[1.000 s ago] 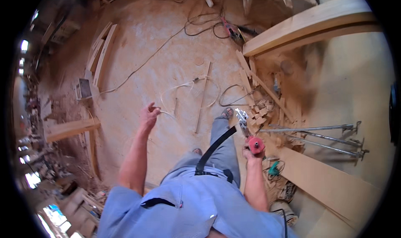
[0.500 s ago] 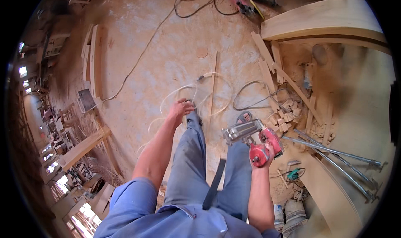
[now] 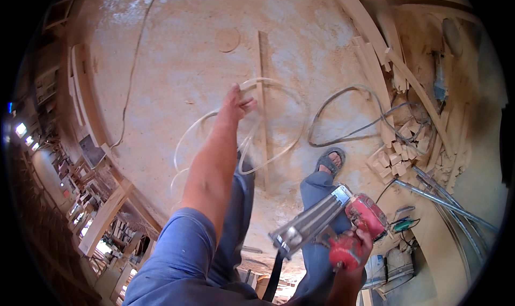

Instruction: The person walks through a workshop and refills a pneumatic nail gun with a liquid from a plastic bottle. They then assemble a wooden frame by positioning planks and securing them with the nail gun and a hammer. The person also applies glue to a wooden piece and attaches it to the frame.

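Left hand [image 3: 236, 106] moved nearer hose [image 3: 268, 80], nailer [image 3: 312, 221] in right hand [image 3: 363, 247]

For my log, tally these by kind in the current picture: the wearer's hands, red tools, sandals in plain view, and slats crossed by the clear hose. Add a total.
Hands: 2 (left hand, right hand)
Red tool: 1, in the right hand
Sandal: 1
Slat: 1
Total: 5
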